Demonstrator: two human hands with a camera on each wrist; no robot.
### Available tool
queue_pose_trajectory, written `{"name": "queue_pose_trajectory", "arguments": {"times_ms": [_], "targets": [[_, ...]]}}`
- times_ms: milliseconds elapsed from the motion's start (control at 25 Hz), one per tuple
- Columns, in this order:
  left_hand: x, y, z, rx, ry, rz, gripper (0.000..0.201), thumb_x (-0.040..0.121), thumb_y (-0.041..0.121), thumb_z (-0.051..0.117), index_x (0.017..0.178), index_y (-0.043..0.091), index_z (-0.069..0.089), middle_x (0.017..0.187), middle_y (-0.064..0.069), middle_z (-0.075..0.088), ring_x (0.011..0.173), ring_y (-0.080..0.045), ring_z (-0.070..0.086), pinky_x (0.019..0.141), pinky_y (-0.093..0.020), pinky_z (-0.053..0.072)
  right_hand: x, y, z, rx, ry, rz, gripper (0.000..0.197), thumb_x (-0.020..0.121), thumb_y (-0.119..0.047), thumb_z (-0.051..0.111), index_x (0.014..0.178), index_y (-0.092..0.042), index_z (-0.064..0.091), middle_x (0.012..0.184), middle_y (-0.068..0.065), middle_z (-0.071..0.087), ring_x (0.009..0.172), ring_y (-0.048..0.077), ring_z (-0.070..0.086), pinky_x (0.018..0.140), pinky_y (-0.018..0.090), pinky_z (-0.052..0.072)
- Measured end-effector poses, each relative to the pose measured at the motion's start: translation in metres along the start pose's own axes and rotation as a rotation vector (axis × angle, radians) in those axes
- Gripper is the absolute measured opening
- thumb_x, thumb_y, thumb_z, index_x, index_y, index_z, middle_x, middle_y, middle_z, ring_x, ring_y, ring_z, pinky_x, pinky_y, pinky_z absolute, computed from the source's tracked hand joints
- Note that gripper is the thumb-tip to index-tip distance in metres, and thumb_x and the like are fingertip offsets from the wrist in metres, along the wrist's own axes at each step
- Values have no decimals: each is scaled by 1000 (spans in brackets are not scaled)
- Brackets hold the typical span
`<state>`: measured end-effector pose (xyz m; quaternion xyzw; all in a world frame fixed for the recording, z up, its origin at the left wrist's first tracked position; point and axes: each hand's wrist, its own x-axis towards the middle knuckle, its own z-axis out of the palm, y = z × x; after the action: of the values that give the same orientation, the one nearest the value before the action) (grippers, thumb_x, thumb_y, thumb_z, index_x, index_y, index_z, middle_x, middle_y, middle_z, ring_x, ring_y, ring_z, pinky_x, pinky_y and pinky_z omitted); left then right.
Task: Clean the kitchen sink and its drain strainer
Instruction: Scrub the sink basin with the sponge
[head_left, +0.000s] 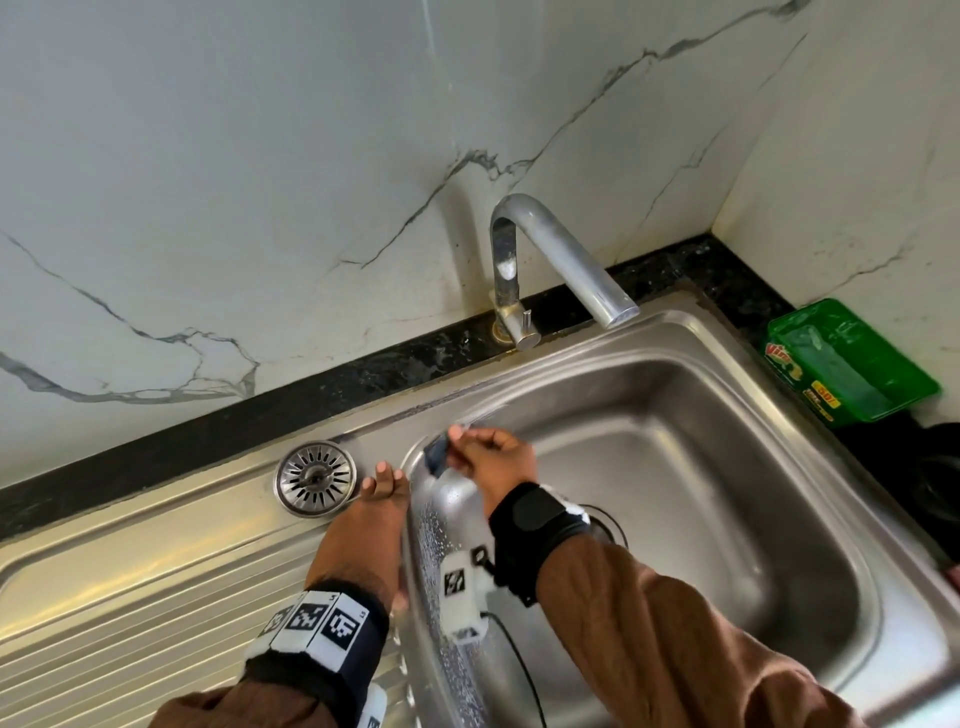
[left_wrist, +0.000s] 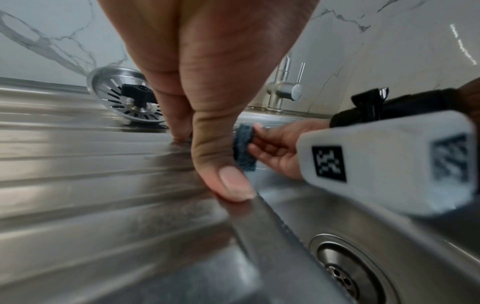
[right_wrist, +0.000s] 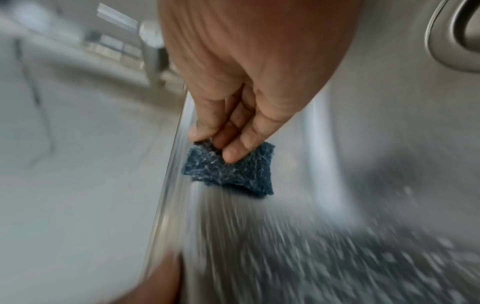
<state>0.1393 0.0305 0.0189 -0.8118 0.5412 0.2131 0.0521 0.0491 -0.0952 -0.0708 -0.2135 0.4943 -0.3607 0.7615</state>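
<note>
My right hand (head_left: 485, 454) pinches a small dark blue scouring pad (head_left: 436, 454) (right_wrist: 230, 169) (left_wrist: 242, 149) against the upper left inner wall of the steel sink (head_left: 727, 426), just below its rim. My left hand (head_left: 371, 512) lies flat with straight fingers on the ribbed drainboard (head_left: 130, 587) beside the sink's left edge, thumb (left_wrist: 228, 181) at the rim. The round slotted drain strainer (head_left: 316, 478) (left_wrist: 122, 95) sits out of the drain on the drainboard, just left of my left fingertips. The open drain hole (left_wrist: 345, 273) shows in the basin floor, partly behind my right wrist.
A chrome tap (head_left: 550, 260) arches over the back of the basin, with no water running. A green dish-soap tub (head_left: 852, 358) stands on the black counter at the right. Soapy droplets (head_left: 441, 525) speckle the sink's left wall. Marble wall panels rise behind.
</note>
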Motion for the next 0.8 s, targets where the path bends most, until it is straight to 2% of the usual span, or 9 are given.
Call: {"name": "queue_pose_trajectory", "arguments": {"times_ms": [160,280,400,480,520,560,640,720,800], "targets": [[-2,-4,1,-38,-18,-13,95,79,10,76,155,25,21,150,1,44,129,-20,53,108,-30,43,32,-54,-41,355,342,-167,16,84,-3,74,77,-9,61,84,10,69,86,24,67,72,26,59],[-1,-4,3,-29,-20,-23,96,78,15,79,154,24,22,147,1,48,128,-18,54,107,-29,44,20,-41,-24,303,320,-96,19,86,-2,72,74,-11,59,74,3,67,74,19,65,69,26,58],[1,-4,2,-44,-10,-24,102,76,13,80,155,25,17,158,3,29,139,-17,42,114,-28,36,-3,3,6,151,145,-27,23,85,1,72,69,-11,61,61,0,68,64,18,62,66,29,59],[1,-4,1,-25,3,-18,108,74,13,81,155,26,11,160,6,16,146,-16,27,118,-27,25,-8,6,6,2,22,-28,18,81,-3,77,69,-11,66,64,3,70,68,23,64,74,34,59],[0,-5,0,-29,5,-17,109,73,15,82,155,27,10,160,7,16,147,-15,24,119,-27,22,-2,-6,-3,-98,14,-59,15,80,-8,80,70,-13,70,68,4,72,71,23,66,76,35,59],[0,-7,0,-35,6,-18,110,72,16,82,155,28,11,160,7,18,147,-15,23,119,-26,21,6,-27,-15,-164,47,-114,12,79,-15,82,72,-16,73,73,4,74,71,21,68,77,34,59],[0,-9,0,-54,3,-35,109,72,18,83,155,28,12,159,8,22,146,-14,26,116,-22,17,26,-78,-48,-148,228,-293,9,79,-17,82,75,-18,74,72,3,75,65,14,67,72,31,59],[1,-8,1,-26,9,-30,110,75,19,81,155,25,6,161,7,9,149,-15,16,114,-19,7,41,-112,-74,-63,380,-427,13,81,-10,79,74,-16,71,64,-1,72,58,10,64,65,28,56],[4,-7,4,-1,33,-8,110,78,15,78,154,23,-2,160,6,-3,149,-15,7,113,-19,3,41,-112,-76,-33,432,-408,14,82,-9,78,76,-17,68,63,-6,71,65,13,65,65,25,54]]}}
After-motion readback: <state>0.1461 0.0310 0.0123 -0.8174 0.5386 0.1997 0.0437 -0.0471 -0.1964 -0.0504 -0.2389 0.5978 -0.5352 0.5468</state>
